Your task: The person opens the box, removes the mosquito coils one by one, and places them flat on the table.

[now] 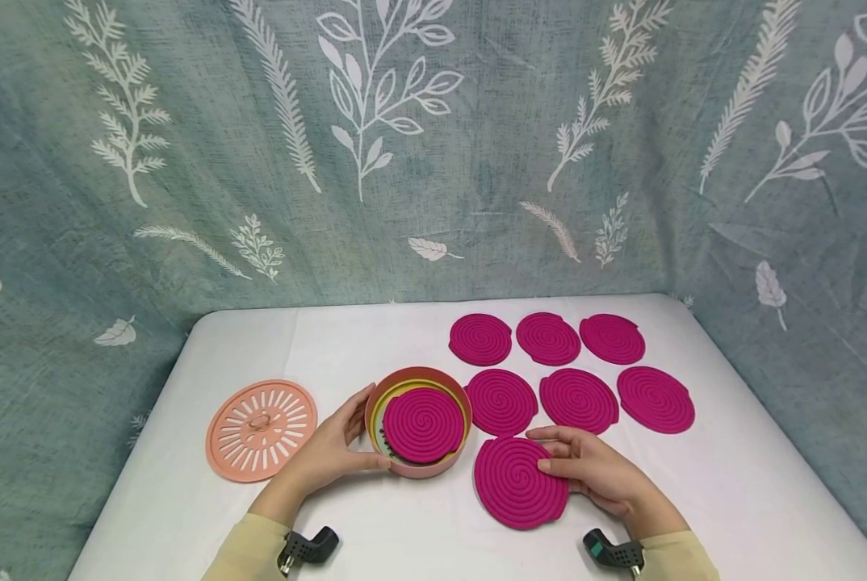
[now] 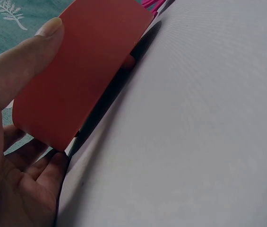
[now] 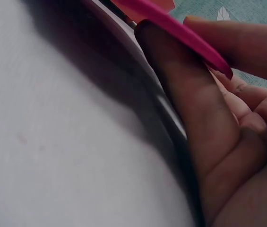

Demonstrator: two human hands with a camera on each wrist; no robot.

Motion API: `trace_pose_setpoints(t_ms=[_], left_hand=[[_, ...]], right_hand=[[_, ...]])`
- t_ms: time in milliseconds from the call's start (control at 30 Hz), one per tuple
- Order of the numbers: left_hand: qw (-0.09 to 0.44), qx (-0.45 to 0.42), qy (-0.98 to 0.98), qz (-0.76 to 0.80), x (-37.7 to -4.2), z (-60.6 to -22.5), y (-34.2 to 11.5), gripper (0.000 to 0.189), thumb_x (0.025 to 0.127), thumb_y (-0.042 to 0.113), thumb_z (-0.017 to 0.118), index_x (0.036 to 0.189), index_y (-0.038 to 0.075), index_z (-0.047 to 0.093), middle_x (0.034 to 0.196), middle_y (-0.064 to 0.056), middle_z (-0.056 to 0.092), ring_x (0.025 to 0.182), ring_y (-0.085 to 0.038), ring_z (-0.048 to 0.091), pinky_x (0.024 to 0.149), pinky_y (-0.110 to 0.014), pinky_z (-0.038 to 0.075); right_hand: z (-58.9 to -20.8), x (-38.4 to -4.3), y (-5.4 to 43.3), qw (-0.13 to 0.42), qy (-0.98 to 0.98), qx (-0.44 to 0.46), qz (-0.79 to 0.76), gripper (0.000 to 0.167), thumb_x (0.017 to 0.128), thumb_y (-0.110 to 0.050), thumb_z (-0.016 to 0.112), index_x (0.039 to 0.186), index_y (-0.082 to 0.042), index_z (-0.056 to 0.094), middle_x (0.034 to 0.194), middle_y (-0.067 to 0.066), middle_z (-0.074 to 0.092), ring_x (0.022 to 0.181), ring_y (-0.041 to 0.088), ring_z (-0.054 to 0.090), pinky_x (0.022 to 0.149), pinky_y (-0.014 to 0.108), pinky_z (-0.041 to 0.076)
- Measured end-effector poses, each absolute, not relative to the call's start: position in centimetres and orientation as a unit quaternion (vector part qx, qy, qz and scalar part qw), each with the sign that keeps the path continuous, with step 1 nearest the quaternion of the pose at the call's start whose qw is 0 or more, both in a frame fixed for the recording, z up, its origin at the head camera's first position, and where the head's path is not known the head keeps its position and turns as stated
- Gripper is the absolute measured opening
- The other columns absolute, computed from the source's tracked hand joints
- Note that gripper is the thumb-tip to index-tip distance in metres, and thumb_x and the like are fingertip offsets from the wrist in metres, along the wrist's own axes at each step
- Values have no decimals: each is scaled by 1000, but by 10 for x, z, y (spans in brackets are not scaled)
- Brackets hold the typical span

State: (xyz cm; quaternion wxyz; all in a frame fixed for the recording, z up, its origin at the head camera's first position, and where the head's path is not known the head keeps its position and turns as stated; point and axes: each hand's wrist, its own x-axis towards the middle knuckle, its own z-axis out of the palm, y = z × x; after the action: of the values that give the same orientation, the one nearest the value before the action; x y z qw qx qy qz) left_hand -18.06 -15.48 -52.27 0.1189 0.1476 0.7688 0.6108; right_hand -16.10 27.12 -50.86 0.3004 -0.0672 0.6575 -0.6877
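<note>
My left hand (image 1: 341,444) holds the side of a round reddish tin (image 1: 415,473), its thumb on the outer wall and fingers curled around the far side. In the left wrist view the tin's plain wall (image 2: 83,66) stands just over the white cloth, with a dark shadow beneath. A magenta mosquito coil (image 1: 423,425) lies inside, over the yellow inner rim. To its right, my right hand (image 1: 595,472) pinches another magenta mosquito coil (image 1: 517,484) at its right edge. The coil's thin edge (image 3: 190,40) shows between thumb and fingers, raised above the cloth.
Several more magenta coils lie flat in two rows on the table's right, including one coil (image 1: 502,402) beside the tin. On the left rests a slotted peach lid (image 1: 261,468) with a small ring handle. A patterned green curtain (image 1: 433,234) hangs behind the white table (image 1: 404,541).
</note>
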Motion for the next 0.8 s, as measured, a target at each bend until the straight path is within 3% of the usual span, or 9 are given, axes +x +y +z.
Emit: trace_pose_setpoints(t_ms=[400, 700, 800], left_hand=[[127, 137, 773, 607, -180, -522, -156, 120, 61, 36, 96, 157, 27, 25, 156, 8, 31, 141, -9, 31, 112, -18, 30], [121, 150, 772, 606, -182, -525, -156, 120, 62, 33, 96, 158, 24, 24, 158, 2, 29, 143, -16, 31, 114, -22, 29], [122, 147, 773, 605, -182, -526, -156, 119, 62, 34, 96, 158, 25, 25, 157, 5, 30, 142, -13, 32, 113, -21, 30]], right_hand=[[-511, -162, 266, 297, 690, -60, -658, 55, 92, -9, 69, 139, 8, 46, 118, 24, 64, 100, 34, 68, 85, 46, 59], [-504, -160, 272, 271, 734, -96, -616, 54, 95, -14, 67, 138, 13, 48, 128, 22, 61, 111, 22, 63, 91, 29, 57], [-498, -159, 278, 254, 761, -103, -588, 51, 95, -17, 67, 135, 11, 53, 130, 21, 60, 114, 22, 62, 92, 26, 56]])
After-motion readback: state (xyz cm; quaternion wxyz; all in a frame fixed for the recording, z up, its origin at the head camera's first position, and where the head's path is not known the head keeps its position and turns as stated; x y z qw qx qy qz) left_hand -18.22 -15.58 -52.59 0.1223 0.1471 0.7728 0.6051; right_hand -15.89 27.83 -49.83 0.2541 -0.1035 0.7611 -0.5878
